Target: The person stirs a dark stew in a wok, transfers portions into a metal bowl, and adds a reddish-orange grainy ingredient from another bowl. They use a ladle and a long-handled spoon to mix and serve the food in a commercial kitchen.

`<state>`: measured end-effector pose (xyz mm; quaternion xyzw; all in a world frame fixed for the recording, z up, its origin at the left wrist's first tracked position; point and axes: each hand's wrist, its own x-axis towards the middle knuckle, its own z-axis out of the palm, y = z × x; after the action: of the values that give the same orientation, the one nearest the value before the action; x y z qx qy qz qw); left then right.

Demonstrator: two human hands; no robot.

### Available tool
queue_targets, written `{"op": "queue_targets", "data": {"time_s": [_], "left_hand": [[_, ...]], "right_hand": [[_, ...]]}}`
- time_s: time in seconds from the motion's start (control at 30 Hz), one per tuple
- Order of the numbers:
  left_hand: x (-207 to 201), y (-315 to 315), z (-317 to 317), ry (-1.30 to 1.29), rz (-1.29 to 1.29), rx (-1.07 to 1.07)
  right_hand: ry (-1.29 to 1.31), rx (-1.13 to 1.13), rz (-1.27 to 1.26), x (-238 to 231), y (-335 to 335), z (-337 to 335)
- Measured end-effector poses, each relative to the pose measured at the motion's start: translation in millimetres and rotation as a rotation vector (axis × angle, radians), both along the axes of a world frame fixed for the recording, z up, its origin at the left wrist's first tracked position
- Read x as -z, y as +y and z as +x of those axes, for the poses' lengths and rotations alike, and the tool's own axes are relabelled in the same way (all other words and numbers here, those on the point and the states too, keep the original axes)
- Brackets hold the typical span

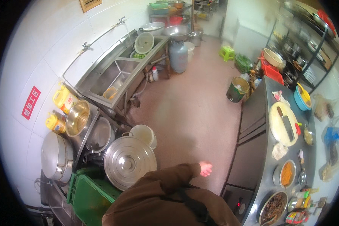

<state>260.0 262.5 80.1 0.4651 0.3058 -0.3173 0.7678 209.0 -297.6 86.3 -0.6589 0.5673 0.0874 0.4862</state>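
My left hand (205, 168) reaches out from a brown sleeve (177, 176), low in the middle of the view and over the reddish floor. Small and a little blurred, it looks loosely open, and I see nothing in it. The nearest thing on its left is a large round metal lid (130, 160). Behind that lid stands a white bucket (148, 132). My right hand does not show.
Along the left wall runs a steel sink (118, 71), with a green bin (88, 199) nearer me. A steel counter (258, 162) on the right bears a cleaver (286, 124) on a round board (275, 120), and bowls of food. Farther back are a metal pail (235, 94) and a gas cylinder (178, 58).
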Motion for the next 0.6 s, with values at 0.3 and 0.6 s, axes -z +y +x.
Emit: {"op": "queue_targets", "data": {"time_s": [0.3, 0.6], "left_hand": [[-9, 109, 26, 0.054, -0.033, -0.219], [-3, 225, 84, 0.143, 0.003, -0.461]], "right_hand": [[0.3, -0.698, 0.137, 29, 170, 83], [0.418, -0.93, 0.142, 88, 268, 252]]}}
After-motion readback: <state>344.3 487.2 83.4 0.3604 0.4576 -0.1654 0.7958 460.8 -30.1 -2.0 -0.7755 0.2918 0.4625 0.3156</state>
